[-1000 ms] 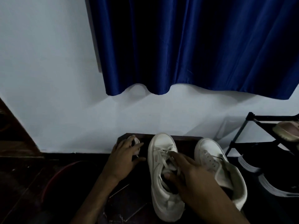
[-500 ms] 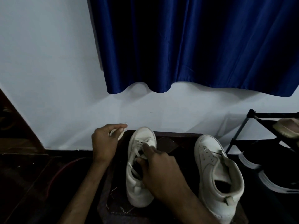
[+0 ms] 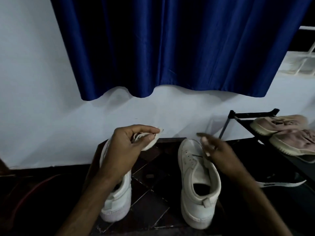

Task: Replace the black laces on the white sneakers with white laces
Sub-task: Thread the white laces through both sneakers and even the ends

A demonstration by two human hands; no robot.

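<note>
A: Count, quick?
B: 2 hands, 2 white sneakers, 1 bunch of white laces point(image 3: 144, 139), and 2 pinkish shoes point(image 3: 279, 124) further back.
A: Hands?
B: Left hand point(image 3: 122, 150) is up, fingers + thumb curled round the white laces, which are bunched in a loop at the fingertips. Right hand point(image 3: 219, 152) is off to the right of that grip, fingers stretched fwd over a sneaker toe. It's blurred, so can't tell if it's pinching anything. A thin dark line crosses the eyelets just by its thumb.
A: Sneakers vs. the grip?
B: Left sneaker point(image 3: 117, 203) is directly below it, partly hidden by the wrist, heel twd the person. Right sneaker point(image 3: 189, 167) is below-right, same way round, apart from the other.
A: Surface, room?
B: Both stand on a dark tiled floor point(image 3: 150, 183). Right of the grip there's a black rack point(image 3: 252, 114) w/ the pinkish shoes on top. Behind is a white wall point(image 3: 42, 108), and above the grip a blue curtain point(image 3: 170, 48).
</note>
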